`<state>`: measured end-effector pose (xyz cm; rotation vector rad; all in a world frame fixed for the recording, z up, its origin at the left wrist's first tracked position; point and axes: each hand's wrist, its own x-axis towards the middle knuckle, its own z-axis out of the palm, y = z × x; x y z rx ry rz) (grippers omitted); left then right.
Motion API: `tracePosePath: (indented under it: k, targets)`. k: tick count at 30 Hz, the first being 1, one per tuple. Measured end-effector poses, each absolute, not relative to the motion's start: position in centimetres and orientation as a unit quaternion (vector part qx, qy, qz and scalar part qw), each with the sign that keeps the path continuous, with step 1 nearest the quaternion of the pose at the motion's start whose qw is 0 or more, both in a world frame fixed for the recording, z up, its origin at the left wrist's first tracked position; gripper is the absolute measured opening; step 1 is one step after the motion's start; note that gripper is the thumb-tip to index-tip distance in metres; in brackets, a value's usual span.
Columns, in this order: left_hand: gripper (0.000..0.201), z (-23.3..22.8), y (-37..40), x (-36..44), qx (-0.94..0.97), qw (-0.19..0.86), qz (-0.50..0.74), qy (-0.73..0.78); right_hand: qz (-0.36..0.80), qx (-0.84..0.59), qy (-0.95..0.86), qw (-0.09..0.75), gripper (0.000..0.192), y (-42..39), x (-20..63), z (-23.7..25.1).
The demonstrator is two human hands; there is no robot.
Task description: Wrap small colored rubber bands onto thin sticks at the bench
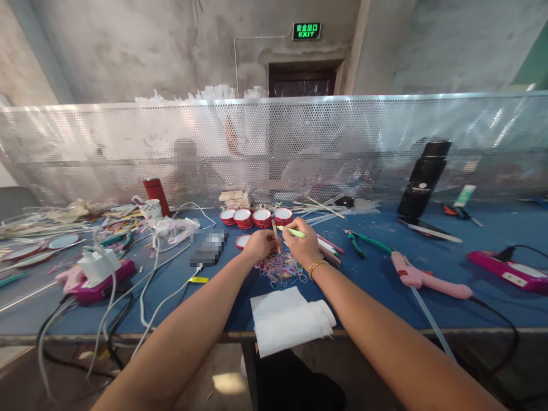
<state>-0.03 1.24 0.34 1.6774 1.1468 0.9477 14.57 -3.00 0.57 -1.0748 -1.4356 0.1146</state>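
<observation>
My left hand (262,245) is closed on a flat wooden stick (274,233) that stands nearly upright. In my right hand (303,245) is a light green marker pen (294,232), its tip close to the stick's upper part; whether they touch I cannot tell. Below both hands lies a pile of thin, many-coloured rubber bands (282,269). Several stacks of small round red-rimmed pieces with white tops (262,216) stand just beyond my hands. One more red-rimmed piece (242,242) is beside my left hand, partly covered by it. A folded white cloth (291,319) lies at the table's front edge.
Right of my hands are teal-handled pliers (368,241), a pink glue gun (428,278), a magenta power strip (509,271) and a black bottle (424,180). Leftward are a phone (208,249), tangled white cables, another power strip (103,282) and a red flask (156,196). A perforated metal screen (274,148) stands behind.
</observation>
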Motion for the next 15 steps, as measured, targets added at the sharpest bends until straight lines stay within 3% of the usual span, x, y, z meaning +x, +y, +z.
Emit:
tracePosePath:
  k: [15]
  targets:
    - [0.009, 0.19, 1.31, -0.03, 0.677, 0.445, 0.386, 0.442, 0.056, -0.464, -0.625, 0.625, 0.014, -3.18, 14.57, 0.65]
